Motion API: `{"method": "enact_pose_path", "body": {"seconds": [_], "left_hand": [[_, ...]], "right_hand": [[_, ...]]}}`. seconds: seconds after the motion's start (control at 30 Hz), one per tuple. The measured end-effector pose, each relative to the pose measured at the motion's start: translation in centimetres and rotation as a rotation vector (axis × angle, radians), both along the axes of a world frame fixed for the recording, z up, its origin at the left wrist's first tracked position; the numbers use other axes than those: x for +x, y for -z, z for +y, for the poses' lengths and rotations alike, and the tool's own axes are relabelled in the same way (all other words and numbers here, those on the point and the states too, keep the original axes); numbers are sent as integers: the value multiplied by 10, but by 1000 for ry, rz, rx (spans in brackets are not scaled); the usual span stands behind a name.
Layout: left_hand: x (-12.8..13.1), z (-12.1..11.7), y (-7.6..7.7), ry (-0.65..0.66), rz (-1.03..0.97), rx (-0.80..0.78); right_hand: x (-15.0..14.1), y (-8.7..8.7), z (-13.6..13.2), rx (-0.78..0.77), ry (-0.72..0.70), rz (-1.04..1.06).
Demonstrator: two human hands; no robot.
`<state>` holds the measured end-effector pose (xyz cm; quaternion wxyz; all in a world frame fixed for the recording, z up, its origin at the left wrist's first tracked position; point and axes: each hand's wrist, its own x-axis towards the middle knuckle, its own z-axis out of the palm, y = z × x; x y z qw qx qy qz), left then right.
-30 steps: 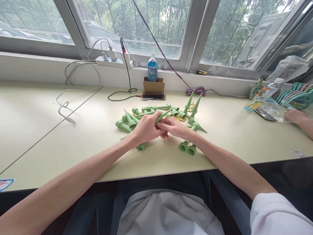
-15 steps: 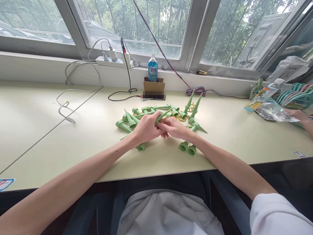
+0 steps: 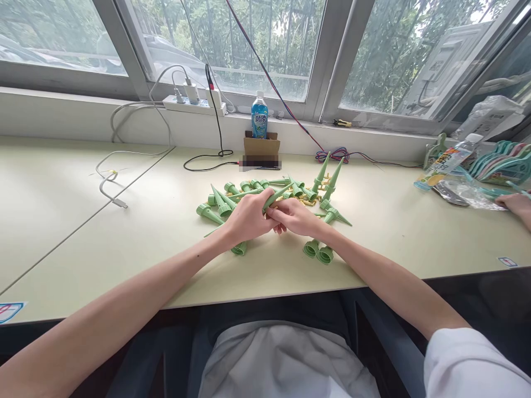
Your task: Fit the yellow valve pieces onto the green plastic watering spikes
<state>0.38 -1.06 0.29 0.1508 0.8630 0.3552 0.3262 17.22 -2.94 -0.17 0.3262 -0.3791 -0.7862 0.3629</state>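
Note:
My left hand [image 3: 251, 214] is closed around a green plastic watering spike [image 3: 277, 195], whose pointed end slants up to the right. My right hand [image 3: 296, 215] meets it at the spike's lower end, thumb and fingers pinched together; what lies between those fingertips is mostly hidden. Around both hands lie several more green spikes with screw-cap ends, some on their sides and some standing, such as the upright spike [image 3: 333, 179] at the right. Small yellow plastic pieces [image 3: 307, 202] are heaped behind my hands. Two spikes' open threaded caps [image 3: 325, 255] face me below my right wrist.
A blue bottle [image 3: 259, 116] stands behind a small cardboard box [image 3: 261, 146] by the window. A power strip [image 3: 194, 104] and cables lie to the left. At the far right, another person's hand [image 3: 516, 205] is beside teal hangers [image 3: 504, 160] and a drink bottle [image 3: 448, 161].
My hands and the spike stay almost still. At the far right, the other person's hand has shifted, and a teal hanger and the clear plastic near it have moved.

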Motion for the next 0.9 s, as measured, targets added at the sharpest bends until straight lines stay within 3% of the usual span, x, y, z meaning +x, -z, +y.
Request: {"method": "enact_pose_path", "body": {"seconds": [0.37, 0.9], "left_hand": [[0, 1, 1, 2, 14, -4], [1, 0, -2, 12, 183, -23]], "right_hand": [[-2, 0, -1, 19, 33, -21], [-3, 7, 2, 146, 76, -188]]}}
